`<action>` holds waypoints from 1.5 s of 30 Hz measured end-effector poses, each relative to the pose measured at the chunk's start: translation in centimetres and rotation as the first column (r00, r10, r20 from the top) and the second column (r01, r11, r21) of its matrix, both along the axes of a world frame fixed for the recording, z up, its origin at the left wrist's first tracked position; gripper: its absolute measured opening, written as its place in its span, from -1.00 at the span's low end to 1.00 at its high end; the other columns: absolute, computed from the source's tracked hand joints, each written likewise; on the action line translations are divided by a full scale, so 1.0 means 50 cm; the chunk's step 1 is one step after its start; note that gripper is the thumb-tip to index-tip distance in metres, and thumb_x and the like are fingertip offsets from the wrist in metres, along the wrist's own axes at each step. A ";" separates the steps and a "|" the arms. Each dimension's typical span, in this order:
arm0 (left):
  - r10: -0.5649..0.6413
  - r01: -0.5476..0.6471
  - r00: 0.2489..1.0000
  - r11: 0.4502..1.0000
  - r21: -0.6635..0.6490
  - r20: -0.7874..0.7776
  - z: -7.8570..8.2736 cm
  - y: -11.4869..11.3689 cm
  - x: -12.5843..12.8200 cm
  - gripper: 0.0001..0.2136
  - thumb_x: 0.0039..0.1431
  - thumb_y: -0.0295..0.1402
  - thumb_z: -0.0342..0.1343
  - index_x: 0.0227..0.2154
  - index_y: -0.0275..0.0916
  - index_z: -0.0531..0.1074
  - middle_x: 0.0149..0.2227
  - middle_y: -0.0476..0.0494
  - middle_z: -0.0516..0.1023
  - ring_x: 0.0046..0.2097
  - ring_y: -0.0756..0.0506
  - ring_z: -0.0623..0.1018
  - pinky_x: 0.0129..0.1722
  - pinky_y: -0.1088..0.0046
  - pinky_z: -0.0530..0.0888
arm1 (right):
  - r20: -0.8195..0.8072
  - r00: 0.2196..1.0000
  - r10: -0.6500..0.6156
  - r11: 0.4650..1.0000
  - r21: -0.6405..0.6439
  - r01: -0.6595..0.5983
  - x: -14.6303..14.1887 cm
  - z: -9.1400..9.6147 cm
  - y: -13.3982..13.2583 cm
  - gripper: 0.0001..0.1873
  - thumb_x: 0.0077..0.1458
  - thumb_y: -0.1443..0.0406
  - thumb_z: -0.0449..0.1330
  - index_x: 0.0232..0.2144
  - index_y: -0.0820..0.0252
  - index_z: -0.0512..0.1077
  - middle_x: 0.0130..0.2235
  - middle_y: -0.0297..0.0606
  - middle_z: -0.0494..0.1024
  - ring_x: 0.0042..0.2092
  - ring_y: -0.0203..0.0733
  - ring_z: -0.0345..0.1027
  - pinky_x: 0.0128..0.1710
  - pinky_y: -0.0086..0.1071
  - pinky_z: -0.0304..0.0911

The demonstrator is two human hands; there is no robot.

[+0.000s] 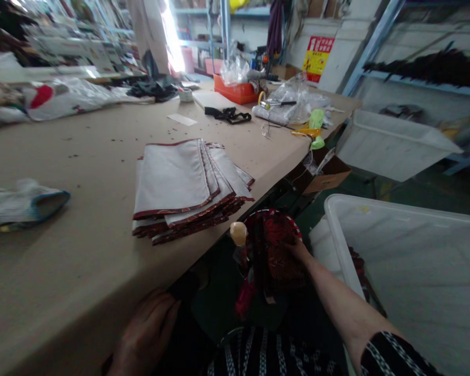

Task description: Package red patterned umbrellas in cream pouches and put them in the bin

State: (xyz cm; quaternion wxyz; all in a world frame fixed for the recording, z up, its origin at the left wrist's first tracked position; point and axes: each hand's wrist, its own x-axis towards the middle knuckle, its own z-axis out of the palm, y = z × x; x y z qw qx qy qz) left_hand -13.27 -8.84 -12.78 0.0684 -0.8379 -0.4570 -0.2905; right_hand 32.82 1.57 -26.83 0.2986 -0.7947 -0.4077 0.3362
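Below the table's edge, my right hand (297,250) grips the side of a dark red patterned cloth (280,253), its fingers partly hidden by the fabric. The cloth hangs over a round item with a red-and-white rim, mostly covered. At the lower left, my left hand (147,331) rests by the table's near edge, holding nothing I can see, its fingers loosely bent with the thumb apart. Between and beyond the hands, a stack of folded pale cloths (176,180) with dark red patterned borders lies on the table (102,271).
Right of my arm stands a large white plastic bin (376,214) with dark cloth inside. Behind it are another white bin (395,141) and a cardboard box (329,177). A work glove (23,203) lies at the table's left; plastic bags and an orange tray (237,91) sit at the back.
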 end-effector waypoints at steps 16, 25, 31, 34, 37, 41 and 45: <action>0.223 -0.251 0.928 0.966 0.056 0.297 0.248 0.212 0.016 -0.79 0.11 -0.52 0.04 -0.21 -0.26 0.47 -0.15 -0.22 0.51 -0.09 -0.14 0.51 -0.02 0.26 0.47 | -0.179 0.974 0.140 0.895 0.443 -0.047 -0.127 0.234 -0.088 -0.43 0.01 -0.05 0.16 0.02 0.07 0.30 -0.02 -0.16 0.47 -0.01 -0.03 0.39 0.09 -0.10 0.26; 0.353 -0.355 0.907 0.934 -0.033 0.231 0.238 0.264 0.010 -0.81 0.07 -0.55 0.00 -0.34 -0.23 0.49 -0.25 -0.17 0.55 -0.14 -0.15 0.50 -0.05 0.28 0.45 | 0.022 0.916 0.400 0.744 0.576 -0.339 -0.209 0.268 -0.152 -0.69 0.11 0.08 0.13 -0.18 0.09 0.48 -0.08 -0.24 0.55 -0.04 -0.16 0.47 -0.06 -0.43 0.40; 0.268 -0.306 0.907 0.950 0.069 0.325 0.326 0.268 0.066 -0.83 0.03 -0.59 0.01 -0.41 -0.20 0.43 -0.31 -0.12 0.52 -0.18 -0.12 0.48 -0.11 0.33 0.43 | 0.382 0.783 0.491 0.347 0.738 -0.578 -0.298 0.459 -0.073 -0.84 0.19 0.26 0.09 -0.21 0.05 0.46 -0.12 -0.25 0.51 -0.08 -0.23 0.43 -0.05 -0.41 0.38; 0.244 -0.277 0.920 0.958 0.071 0.306 0.362 0.255 0.106 -0.83 0.00 -0.61 0.01 -0.45 -0.20 0.40 -0.34 -0.11 0.51 -0.20 -0.12 0.47 -0.13 0.33 0.42 | 0.555 0.699 0.452 0.221 0.689 -0.690 -0.379 0.564 -0.013 -0.75 0.19 0.27 0.09 -0.08 0.08 0.42 -0.07 -0.18 0.48 -0.01 -0.12 0.36 0.01 -0.25 0.35; 0.218 -0.244 0.933 0.968 0.060 0.285 0.375 0.225 0.138 -0.83 0.00 -0.61 -0.01 -0.48 -0.20 0.36 -0.34 -0.10 0.50 -0.20 -0.11 0.45 -0.15 0.35 0.42 | 0.663 0.615 0.427 0.277 0.551 -0.787 -0.452 0.614 0.037 -0.65 0.17 0.28 0.09 0.02 0.13 0.38 0.00 -0.14 0.47 0.03 -0.02 0.32 0.02 -0.16 0.33; 0.188 -0.207 0.958 0.976 0.068 0.216 0.365 0.178 0.150 -0.83 -0.05 -0.63 -0.02 -0.50 -0.20 0.32 -0.37 -0.09 0.48 -0.25 -0.10 0.43 -0.17 0.36 0.40 | 0.736 0.503 0.452 0.394 0.341 -0.854 -0.471 0.610 0.085 -0.60 0.13 0.40 0.03 0.01 0.18 0.41 0.03 -0.13 0.48 0.05 0.05 0.31 0.00 -0.13 0.33; 0.221 -0.243 0.943 0.968 0.062 0.247 0.334 0.151 0.130 -0.81 -0.11 -0.64 -0.04 -0.48 -0.21 0.31 -0.35 -0.11 0.47 -0.24 -0.12 0.43 -0.17 0.34 0.38 | 0.709 0.553 0.439 0.533 0.290 -0.795 -0.414 0.579 0.120 -0.50 0.05 0.47 -0.05 0.01 0.20 0.43 -0.02 -0.07 0.55 -0.02 0.06 0.43 -0.07 -0.15 0.34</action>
